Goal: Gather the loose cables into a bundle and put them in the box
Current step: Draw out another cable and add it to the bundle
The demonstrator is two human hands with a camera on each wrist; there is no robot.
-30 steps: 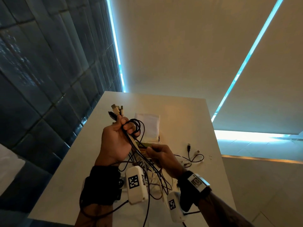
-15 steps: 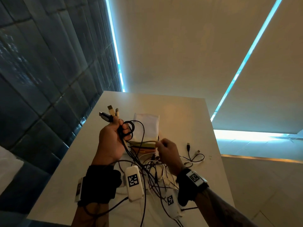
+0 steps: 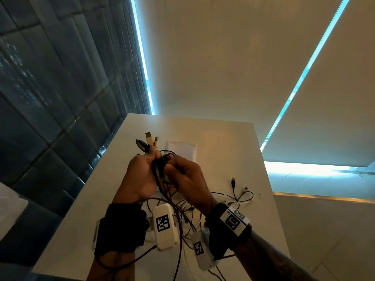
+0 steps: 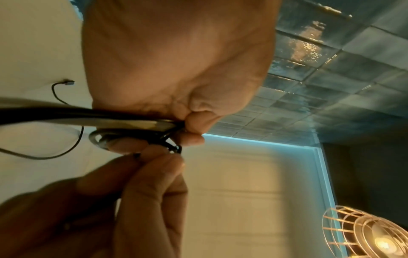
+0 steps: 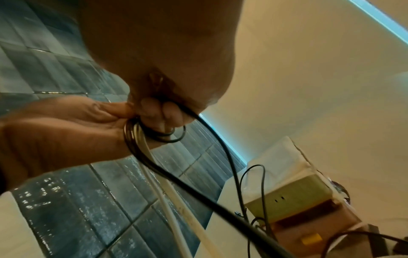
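Note:
Above the white table (image 3: 223,142), my left hand (image 3: 151,161) grips a bundle of black and white cables (image 3: 159,169). Several USB plugs (image 3: 147,139) stick out above its fingers. My right hand (image 3: 174,166) has closed in against the left and pinches a small black cable loop (image 5: 163,136) at the bundle. In the left wrist view the left hand (image 4: 192,122) clamps the cables (image 4: 121,122) while the right hand's fingertips (image 4: 167,157) pinch just below. The cables' long ends hang down to the table. The box (image 5: 287,193) stands open behind the hands, mostly hidden in the head view.
More loose cables (image 3: 241,194) lie on the table to the right, black and white, with plugs showing. A tangle of thin wires (image 3: 182,218) spreads under my wrists. A dark tiled wall (image 3: 50,98) runs along the table's left edge.
My right hand rose from the table near the box and came up against the left hand, taking hold of the cable loop. The left hand stayed raised with the bundle.

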